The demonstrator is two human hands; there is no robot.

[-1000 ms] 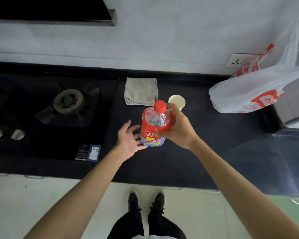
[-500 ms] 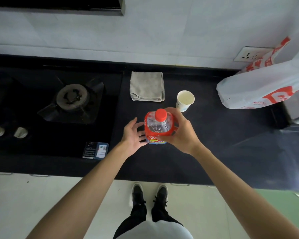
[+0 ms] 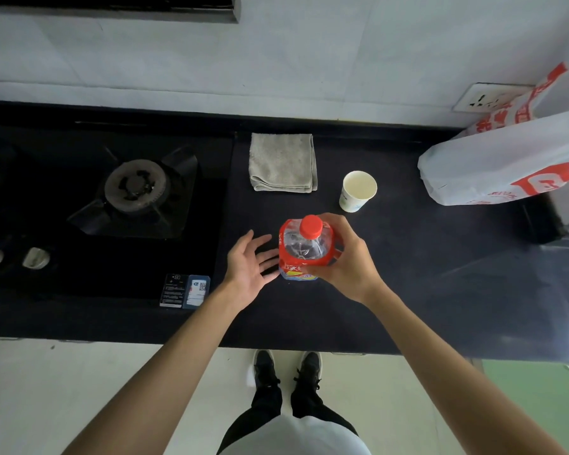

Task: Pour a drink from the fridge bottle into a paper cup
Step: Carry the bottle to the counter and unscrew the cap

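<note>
A clear plastic bottle with a red label and a red cap stands upright on the dark counter, seen from above. My right hand wraps around its right side and grips it. Just left of the bottle my left hand is spread with its fingers apart, fingertips close to the label, holding nothing. An empty white paper cup stands upright behind and to the right of the bottle, apart from both hands.
A folded grey cloth lies behind the bottle. A gas hob with one burner and two knobs fills the left. A white and red plastic bag sits at the right by a wall socket. My shoes show below the counter edge.
The bottle has come down from a tilted, raised hold to standing upright on the counter, still in my right hand. My left hand stays open beside it. The view shifted downward.
</note>
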